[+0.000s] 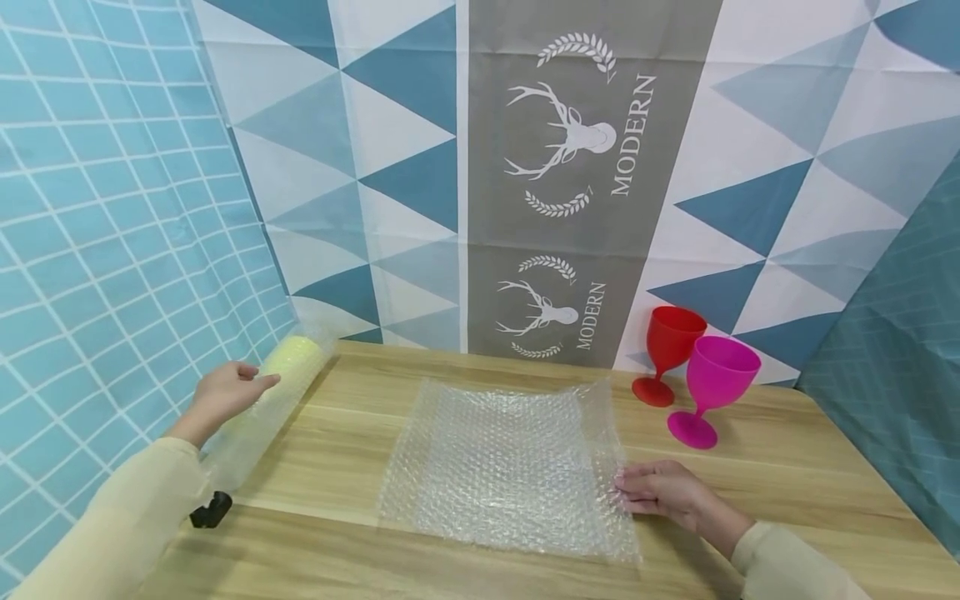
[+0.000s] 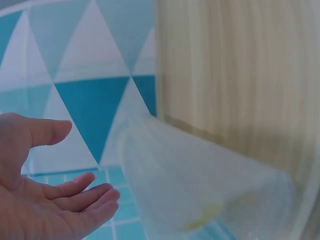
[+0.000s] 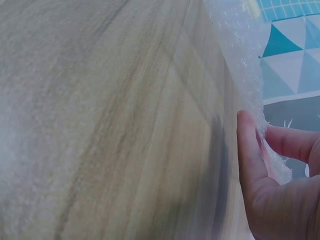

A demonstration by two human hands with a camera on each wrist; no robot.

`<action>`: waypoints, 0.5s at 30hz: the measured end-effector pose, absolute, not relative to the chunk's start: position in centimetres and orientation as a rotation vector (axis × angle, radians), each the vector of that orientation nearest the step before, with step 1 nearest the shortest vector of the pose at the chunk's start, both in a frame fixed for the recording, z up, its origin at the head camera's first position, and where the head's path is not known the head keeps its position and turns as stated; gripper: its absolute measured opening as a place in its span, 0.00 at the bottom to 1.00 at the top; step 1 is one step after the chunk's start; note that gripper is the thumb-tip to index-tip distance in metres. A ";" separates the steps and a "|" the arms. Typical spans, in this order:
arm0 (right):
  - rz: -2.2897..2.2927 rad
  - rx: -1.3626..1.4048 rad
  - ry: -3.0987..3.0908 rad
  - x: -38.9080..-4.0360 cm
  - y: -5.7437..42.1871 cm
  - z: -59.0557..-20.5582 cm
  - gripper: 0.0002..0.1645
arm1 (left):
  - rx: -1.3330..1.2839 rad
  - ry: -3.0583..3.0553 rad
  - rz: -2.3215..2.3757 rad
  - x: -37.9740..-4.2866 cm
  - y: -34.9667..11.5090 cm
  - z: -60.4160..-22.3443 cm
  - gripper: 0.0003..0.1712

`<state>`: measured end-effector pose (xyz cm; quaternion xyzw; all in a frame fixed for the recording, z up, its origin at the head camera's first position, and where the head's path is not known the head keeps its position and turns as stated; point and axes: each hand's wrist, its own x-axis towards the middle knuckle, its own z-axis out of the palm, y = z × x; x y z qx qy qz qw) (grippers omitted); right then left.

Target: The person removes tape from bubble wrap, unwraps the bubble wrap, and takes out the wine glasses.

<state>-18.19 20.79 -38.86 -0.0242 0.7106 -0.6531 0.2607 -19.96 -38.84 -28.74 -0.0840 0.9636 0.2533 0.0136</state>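
A piece of clear bubble wrap lies spread in the middle of the wooden table. At its right edge, my right hand pinches it between thumb and fingers; the right wrist view has the edge of the wrap passing between them. On the left stands my left hand, fingers loosely extended and holding nothing. Right beside it is a roll of clear plastic wrap with a yellow inside, lying along the table's left side. In the left wrist view this roll is blurred, apart from the fingertips.
A red goblet and a magenta goblet stand upright at the back right of the table. Patterned cloth hangs behind the table. A small black object shows below the left sleeve.
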 end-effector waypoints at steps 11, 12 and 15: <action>-1.777 -0.055 1.917 -18.0 20.7 -39.0 0.09 | -0.292 3.063 0.630 -20.7 -41.4 -31.3 0.56; -1.778 -0.059 1.915 -18.1 20.7 -39.0 0.10 | -0.292 3.065 0.616 -20.8 -41.6 -31.4 0.57; -1.783 -0.060 1.915 -18.1 20.7 -39.0 0.09 | -0.275 3.078 0.578 -21.0 -42.0 -31.6 0.53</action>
